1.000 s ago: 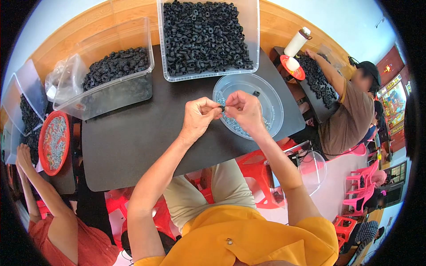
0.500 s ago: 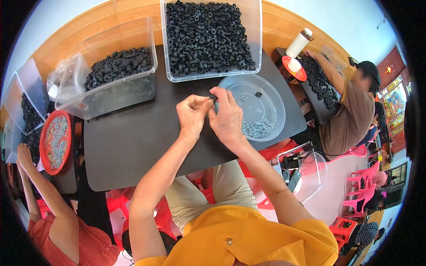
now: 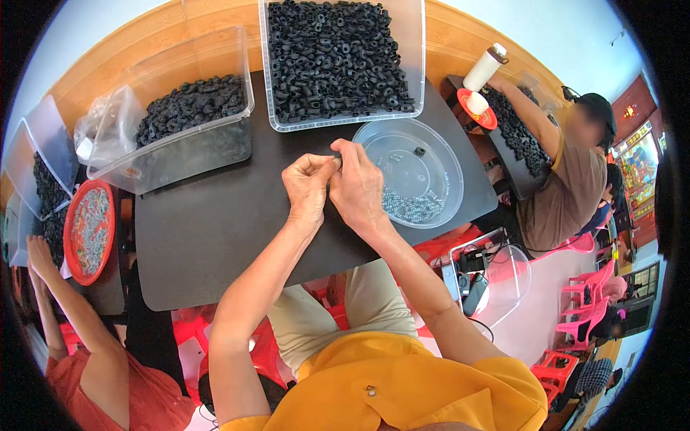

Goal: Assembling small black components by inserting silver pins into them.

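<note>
Above the dark table, my left hand and my right hand meet with their fingertips pinched together. Between them is a small black plastic part, now almost wholly covered by the fingers. Just right of my right hand stands a round clear plastic bowl. Small silvery pieces that look like springs lie in its near side, and one black plastic part sits toward its far side. Beyond my hands is a clear bin filled with similar black parts.
A second clear bin at the left holds black pieces. Left of it, a co-worker's hand is near a red tray of silvery pieces. Another person works at a table on the right, near a white bottle.
My right hand has shifted slightly left, and its fingers have closed in over the black part, which showed between the fingertips before. My left hand has moved only a little.
</note>
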A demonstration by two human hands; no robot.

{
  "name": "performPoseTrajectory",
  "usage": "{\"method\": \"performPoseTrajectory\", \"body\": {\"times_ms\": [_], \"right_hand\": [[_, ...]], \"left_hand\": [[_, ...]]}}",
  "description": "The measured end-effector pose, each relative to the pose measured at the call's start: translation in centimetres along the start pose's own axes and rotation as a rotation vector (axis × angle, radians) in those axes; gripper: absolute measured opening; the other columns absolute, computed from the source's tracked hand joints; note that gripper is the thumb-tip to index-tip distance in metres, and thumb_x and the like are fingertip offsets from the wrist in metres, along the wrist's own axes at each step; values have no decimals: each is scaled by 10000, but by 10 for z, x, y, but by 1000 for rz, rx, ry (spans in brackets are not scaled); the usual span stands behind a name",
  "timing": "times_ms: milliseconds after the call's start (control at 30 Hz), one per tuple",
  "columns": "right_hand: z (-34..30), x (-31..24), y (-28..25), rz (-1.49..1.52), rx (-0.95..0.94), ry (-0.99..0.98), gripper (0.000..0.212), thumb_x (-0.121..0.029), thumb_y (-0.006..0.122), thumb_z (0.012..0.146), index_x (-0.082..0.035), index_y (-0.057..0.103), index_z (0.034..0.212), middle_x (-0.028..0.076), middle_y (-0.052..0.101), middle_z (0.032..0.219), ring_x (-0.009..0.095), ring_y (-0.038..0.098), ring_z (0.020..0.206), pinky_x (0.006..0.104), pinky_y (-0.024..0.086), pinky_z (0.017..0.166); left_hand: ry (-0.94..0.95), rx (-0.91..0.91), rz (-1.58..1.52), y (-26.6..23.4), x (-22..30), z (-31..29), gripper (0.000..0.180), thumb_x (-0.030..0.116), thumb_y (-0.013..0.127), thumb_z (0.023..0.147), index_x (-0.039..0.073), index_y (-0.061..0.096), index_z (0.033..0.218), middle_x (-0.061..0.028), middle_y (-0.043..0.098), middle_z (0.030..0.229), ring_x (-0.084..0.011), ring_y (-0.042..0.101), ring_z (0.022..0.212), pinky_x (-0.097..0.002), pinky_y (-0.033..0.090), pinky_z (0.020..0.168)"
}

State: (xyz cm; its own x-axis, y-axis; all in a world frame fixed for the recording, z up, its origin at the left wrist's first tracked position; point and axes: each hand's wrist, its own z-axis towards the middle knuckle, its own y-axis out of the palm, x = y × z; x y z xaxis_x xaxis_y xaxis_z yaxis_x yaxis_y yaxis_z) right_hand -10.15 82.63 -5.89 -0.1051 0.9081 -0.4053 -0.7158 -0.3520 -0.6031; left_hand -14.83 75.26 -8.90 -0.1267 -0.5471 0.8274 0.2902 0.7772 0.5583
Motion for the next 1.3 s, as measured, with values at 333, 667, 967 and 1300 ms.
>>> {"method": "performPoseTrajectory", "body": {"times_ms": [333, 667, 967, 1300], "right_hand": [[5, 15, -9, 77, 45, -78, 434, 22, 613, 640, -37, 478, 1048, 125, 567, 870, 307, 583, 776, 402, 463, 650], [2, 15, -16, -43, -60, -205, 508, 53, 643, 610, -33, 485, 1085, 118, 586, 917, 294, 551, 836, 366, 457, 718], [7, 18, -26, -184, -108, -228, 412, -58, 667, 641, 9, 514, 1018, 120, 522, 825, 305, 512, 791, 371, 443, 700], [18, 36, -31, -381, -285, -397, 228, -205, 644, 712, -38, 491, 742, 104, 516, 676, 266, 551, 645, 351, 468, 628]], "left_hand": [[-81, -158, 142, -3, 12, 12, 66, 84, 598, 822, 24, 615, 842, -7, 613, 797, -62, 554, 657, -205, 472, 605], [58, -221, 556, -5, 9, 14, 102, 77, 650, 763, -3, 667, 823, -25, 620, 737, -60, 515, 642, -234, 410, 596], [61, -224, 313, -4, 5, 14, 136, 90, 679, 755, -24, 662, 827, -17, 608, 747, -65, 513, 668, -222, 415, 625], [-75, -242, 239, -2, 5, 11, 140, 118, 624, 806, -18, 658, 804, -17, 609, 712, -56, 507, 637, -212, 420, 617]]}}
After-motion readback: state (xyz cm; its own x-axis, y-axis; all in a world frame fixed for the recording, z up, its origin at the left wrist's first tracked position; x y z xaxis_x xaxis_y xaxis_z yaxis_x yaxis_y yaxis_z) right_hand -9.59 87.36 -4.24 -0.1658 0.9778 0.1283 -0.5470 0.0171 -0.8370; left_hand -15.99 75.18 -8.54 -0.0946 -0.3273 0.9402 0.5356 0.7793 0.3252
